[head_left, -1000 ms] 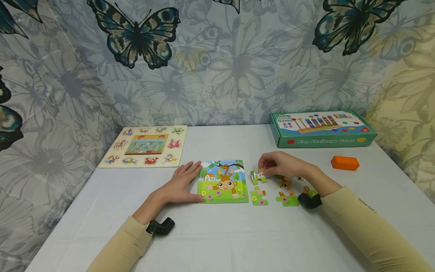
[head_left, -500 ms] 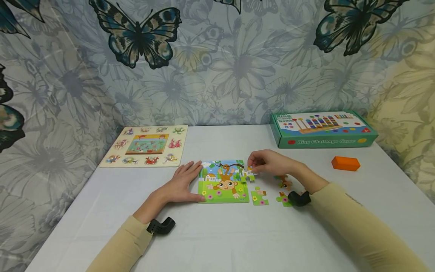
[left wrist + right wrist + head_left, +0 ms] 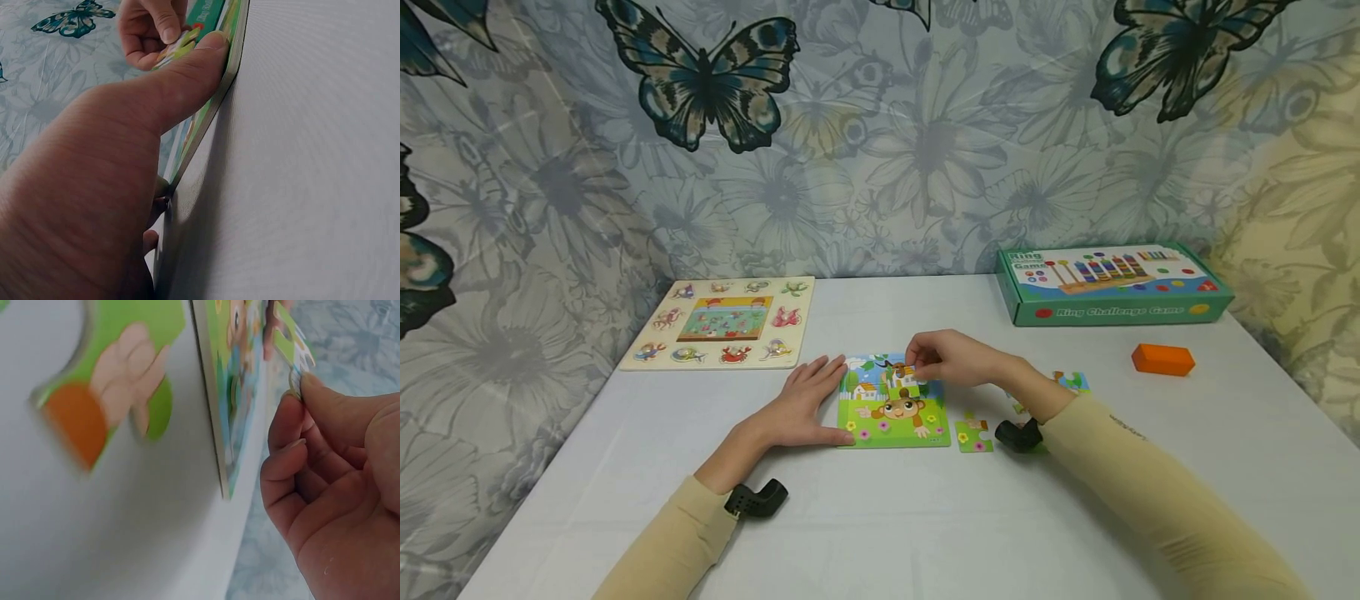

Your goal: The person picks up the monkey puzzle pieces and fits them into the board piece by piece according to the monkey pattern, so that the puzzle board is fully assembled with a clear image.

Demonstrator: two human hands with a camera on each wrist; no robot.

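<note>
My right hand pinches a jigsaw piece between thumb and fingertips, above the upper middle of the monkey puzzle board. The piece shows a white and yellow house on green. In the right wrist view the pinched piece is tilted and apart from the board. My left hand rests along the board's left side with fingers spread, its thumb on the lower left corner. A loose jigsaw piece with flowers lies just right of the board. More loose pieces are partly hidden under my right forearm.
A blue and green loose piece shows beyond the right forearm. At the back left lies a sea-animal board. The green Ring Challenge Game box stands at the back right, with an orange block in front of it.
My right hand has carried the house piece left from the loose pieces to over the puzzle board. The left hand has stayed in place.
</note>
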